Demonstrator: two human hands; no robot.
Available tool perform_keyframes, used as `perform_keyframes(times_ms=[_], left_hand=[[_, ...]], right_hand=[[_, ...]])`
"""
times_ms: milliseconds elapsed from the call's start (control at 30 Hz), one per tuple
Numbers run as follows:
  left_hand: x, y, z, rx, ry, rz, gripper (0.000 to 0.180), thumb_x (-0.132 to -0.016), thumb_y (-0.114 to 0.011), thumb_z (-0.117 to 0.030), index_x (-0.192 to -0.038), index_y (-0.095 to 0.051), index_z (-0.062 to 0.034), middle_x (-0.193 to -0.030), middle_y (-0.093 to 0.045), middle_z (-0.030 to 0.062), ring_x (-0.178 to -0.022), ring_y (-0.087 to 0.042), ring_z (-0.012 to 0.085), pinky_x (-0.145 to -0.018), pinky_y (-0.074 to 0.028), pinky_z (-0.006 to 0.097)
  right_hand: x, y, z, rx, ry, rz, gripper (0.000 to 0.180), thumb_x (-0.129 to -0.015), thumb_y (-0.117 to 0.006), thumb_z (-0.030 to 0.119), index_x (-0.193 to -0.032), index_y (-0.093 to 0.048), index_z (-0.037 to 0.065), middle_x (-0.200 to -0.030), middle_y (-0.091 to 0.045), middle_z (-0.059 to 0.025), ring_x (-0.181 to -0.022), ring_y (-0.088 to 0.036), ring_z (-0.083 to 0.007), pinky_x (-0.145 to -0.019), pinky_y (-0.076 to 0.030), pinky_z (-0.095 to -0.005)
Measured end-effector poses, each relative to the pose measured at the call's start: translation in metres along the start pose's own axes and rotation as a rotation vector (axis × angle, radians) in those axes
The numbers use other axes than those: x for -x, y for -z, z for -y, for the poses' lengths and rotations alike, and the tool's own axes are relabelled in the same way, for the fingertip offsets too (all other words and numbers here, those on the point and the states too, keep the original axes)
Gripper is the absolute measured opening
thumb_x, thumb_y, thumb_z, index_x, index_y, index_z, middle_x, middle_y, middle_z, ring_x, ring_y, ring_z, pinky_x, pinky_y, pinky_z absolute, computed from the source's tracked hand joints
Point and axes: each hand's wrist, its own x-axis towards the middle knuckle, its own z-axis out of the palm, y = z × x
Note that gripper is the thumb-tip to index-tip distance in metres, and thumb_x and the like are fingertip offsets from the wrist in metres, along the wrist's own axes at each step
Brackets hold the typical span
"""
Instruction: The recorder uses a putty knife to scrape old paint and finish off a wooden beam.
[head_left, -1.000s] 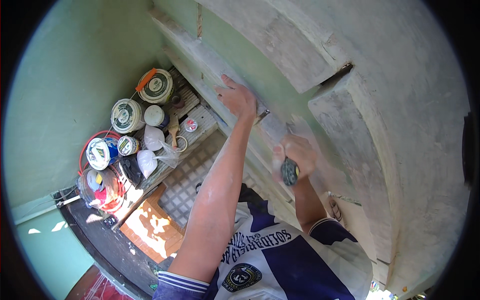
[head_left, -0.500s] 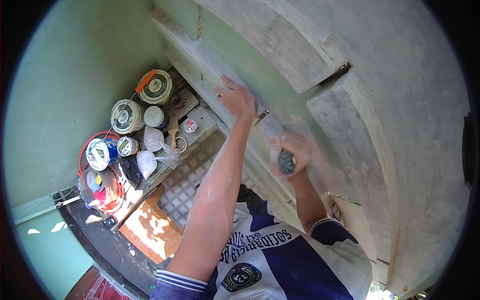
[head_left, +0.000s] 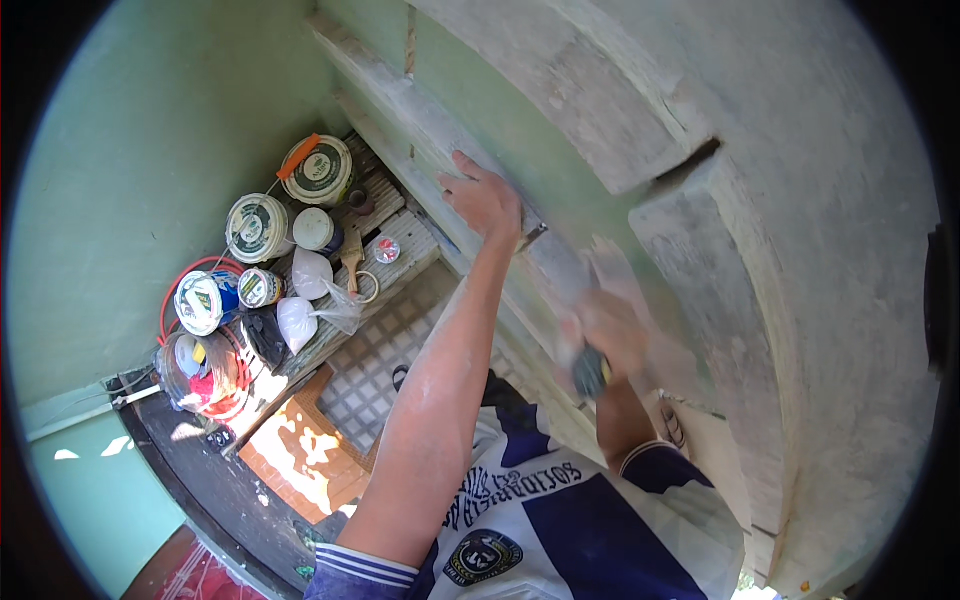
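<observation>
My left hand (head_left: 484, 203) rests on a grey wooden ledge (head_left: 400, 92), fingers partly spread, holding nothing. A gap shows in the ledge close to its wrist. Lower and to the right, my right hand (head_left: 615, 330) is closed round a tool with a dark, rounded handle end (head_left: 590, 372) touched with yellow. Motion blurs that hand, and the tool's working end cannot be made out. Both hands are at the green wall panel (head_left: 540, 130), whose surface looks pale and dusty beside the right hand.
Paint buckets (head_left: 257, 228), a paintbrush (head_left: 352, 258), plastic bags of white powder (head_left: 297, 323) and a clear tub (head_left: 205, 375) crowd a wooden bench (head_left: 412, 235) on the left. Thick grey boards (head_left: 690, 230) with a dark slot rise on the right. Below lies a tiled floor (head_left: 370, 375).
My right hand has moved down and slightly right with the tool, along the ledge. The left hand stays on its place on the ledge; the whole view has shifted a little.
</observation>
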Motion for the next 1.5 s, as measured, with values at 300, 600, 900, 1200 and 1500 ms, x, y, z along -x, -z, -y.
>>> perform_keyframes(times_ms=[300, 600, 900, 1200, 1500], left_hand=[[0.001, 0.000, -0.001, 0.008, -0.013, 0.008, 0.079, -0.104, -0.024, -0.054, -0.137, -0.036, 0.0166, -0.128, -0.048, 0.0403, -0.120, -0.050, 0.0508, -0.103, -0.040, 0.051], [-0.004, -0.005, 0.002, 0.005, -0.044, -0.012, 0.079, -0.103, -0.024, -0.055, -0.134, -0.038, 0.0168, -0.127, -0.050, 0.0400, -0.117, -0.052, 0.0515, -0.101, -0.041, 0.052], [-0.004, -0.002, 0.000, -0.009, 0.012, 0.023, 0.080, -0.102, -0.025, -0.057, -0.145, -0.030, 0.0104, -0.135, -0.044, 0.0368, -0.118, -0.052, 0.0505, -0.099, -0.043, 0.055], [-0.002, 0.001, 0.001, -0.010, 0.029, 0.059, 0.080, -0.102, -0.025, -0.057, -0.145, -0.030, 0.0107, -0.134, -0.044, 0.0374, -0.118, -0.051, 0.0512, -0.099, -0.043, 0.056], [-0.002, -0.003, -0.001, -0.008, 0.006, 0.052, 0.079, -0.103, -0.024, -0.056, -0.146, -0.030, 0.0097, -0.136, -0.043, 0.0365, -0.119, -0.051, 0.0506, -0.098, -0.043, 0.056]], right_hand=[[-0.011, 0.001, 0.002, -0.098, 0.002, 0.011, 0.031, -0.071, -0.064, -0.011, -0.059, -0.040, 0.004, -0.056, -0.040, -0.0082, -0.042, -0.041, -0.0248, -0.042, -0.033, -0.0351], [-0.002, -0.007, -0.010, -0.107, -0.031, 0.040, 0.030, -0.071, -0.067, -0.009, -0.059, -0.044, 0.005, -0.056, -0.040, -0.0080, -0.043, -0.042, -0.0251, -0.043, -0.033, -0.0365], [-0.008, -0.006, -0.008, -0.163, -0.032, 0.164, 0.034, -0.072, -0.064, -0.012, -0.057, -0.038, 0.005, -0.053, -0.037, -0.0072, -0.040, -0.042, -0.0249, -0.041, -0.033, -0.0359], [-0.007, -0.002, -0.001, -0.214, -0.062, 0.159, 0.035, -0.074, -0.066, -0.011, -0.058, -0.039, 0.004, -0.054, -0.036, -0.0096, -0.041, -0.041, -0.0265, -0.041, -0.030, -0.0390], [0.004, -0.012, -0.010, -0.190, -0.057, 0.132, 0.031, -0.073, -0.068, -0.007, -0.058, -0.043, 0.004, -0.054, -0.039, -0.0078, -0.043, -0.044, -0.0253, -0.042, -0.032, -0.0371]])
